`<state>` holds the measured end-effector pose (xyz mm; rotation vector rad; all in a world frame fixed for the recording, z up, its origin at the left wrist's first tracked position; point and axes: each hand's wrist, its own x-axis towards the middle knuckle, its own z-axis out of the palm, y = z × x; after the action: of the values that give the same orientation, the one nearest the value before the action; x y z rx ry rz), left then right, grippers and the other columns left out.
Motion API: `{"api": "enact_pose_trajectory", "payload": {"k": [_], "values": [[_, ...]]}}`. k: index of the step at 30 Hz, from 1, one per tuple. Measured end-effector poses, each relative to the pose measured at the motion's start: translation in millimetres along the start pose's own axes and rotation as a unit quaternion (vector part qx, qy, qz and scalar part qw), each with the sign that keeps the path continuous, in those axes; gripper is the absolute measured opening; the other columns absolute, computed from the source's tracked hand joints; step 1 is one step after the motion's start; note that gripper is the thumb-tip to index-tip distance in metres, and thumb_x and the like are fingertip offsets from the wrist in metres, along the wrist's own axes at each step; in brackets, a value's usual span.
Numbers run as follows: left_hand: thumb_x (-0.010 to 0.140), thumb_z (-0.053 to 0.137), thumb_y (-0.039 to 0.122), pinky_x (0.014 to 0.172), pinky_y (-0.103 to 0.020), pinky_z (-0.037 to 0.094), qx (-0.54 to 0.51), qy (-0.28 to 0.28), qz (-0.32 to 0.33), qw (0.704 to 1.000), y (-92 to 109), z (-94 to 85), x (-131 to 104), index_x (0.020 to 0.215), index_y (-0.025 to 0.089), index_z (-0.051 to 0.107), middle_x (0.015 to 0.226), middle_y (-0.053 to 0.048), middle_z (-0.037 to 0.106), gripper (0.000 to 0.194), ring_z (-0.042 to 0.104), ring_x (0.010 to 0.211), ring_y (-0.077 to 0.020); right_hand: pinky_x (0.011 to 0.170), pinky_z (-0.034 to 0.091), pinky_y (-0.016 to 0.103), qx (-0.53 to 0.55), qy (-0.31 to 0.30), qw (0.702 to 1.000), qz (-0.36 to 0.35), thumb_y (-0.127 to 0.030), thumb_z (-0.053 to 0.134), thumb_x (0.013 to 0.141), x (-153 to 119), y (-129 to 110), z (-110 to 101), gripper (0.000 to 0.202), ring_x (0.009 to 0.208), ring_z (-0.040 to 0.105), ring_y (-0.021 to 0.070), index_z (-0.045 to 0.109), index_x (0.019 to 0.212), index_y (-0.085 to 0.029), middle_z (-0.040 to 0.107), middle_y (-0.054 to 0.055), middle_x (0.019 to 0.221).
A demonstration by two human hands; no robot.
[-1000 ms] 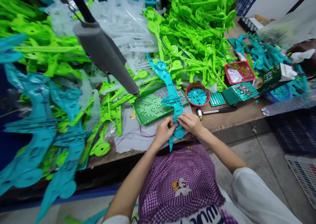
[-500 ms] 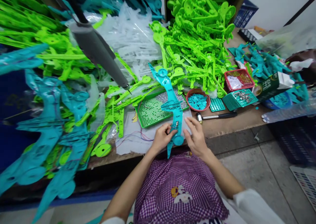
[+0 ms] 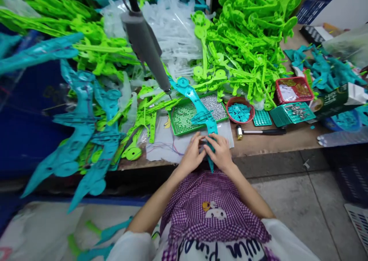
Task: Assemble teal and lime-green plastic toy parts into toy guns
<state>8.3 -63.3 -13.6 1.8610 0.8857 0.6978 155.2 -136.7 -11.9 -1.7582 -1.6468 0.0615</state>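
A long teal plastic piece lies over a green tray, its lower end at the bench edge in front of me. My left hand is closed on the piece's lower part from the left side. From the right, my right hand has its fingers bent over the same part, pressed on it. The fingertips of both hands nearly meet and hide what lies under them. A grey hanging screwdriver points down beside the piece's upper end.
Lime-green parts are heaped behind. A red bowl of teal bits, a hammer and a teal tray of metal parts lie on the right. Teal pieces hang over the left edge.
My right hand has moved in from beside the teal piece and now touches it. The piece's upper end tilts further left. The whole view has shifted.
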Motion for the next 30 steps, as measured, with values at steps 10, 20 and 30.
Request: {"api": "enact_pose_trajectory", "payload": {"k": [10,20,30], "values": [[0.093,0.057,0.03,0.094,-0.042,0.049,0.195,0.092,0.05,0.975,-15,-61.6,-66,0.116,0.024,0.067,0.108,-0.008,0.072,0.025,0.065,0.102,-0.024,0.107,0.029,0.042,-0.084,-0.067,0.987,-0.12,-0.023,0.053,0.095,3,-26,-11,0.02,0.121,0.058,0.0233,0.068,0.108,-0.025,0.068,0.009,0.124],[0.091,0.062,0.024,0.097,-0.044,0.034,0.144,-0.019,0.033,0.989,9,-33.4,-8,0.087,0.023,0.072,0.091,-0.005,0.072,0.011,0.06,0.099,-0.0239,0.101,0.028,0.042,-0.082,-0.048,0.99,-0.107,-0.033,0.055,0.097,15,-15,-37,0.016,0.128,0.054,0.0244,0.068,0.103,-0.025,0.069,0.007,0.122],[0.078,0.072,0.022,0.086,-0.036,0.042,0.127,-0.187,0.001,0.974,5,-35.8,24,0.078,0.022,0.072,0.089,-0.003,0.07,0.001,0.064,0.088,-0.0215,0.105,0.022,0.044,-0.076,-0.054,0.991,-0.093,-0.037,0.057,0.096,6,-7,-42,0.018,0.126,0.055,0.0252,0.07,0.093,-0.026,0.071,0.006,0.117]]}}
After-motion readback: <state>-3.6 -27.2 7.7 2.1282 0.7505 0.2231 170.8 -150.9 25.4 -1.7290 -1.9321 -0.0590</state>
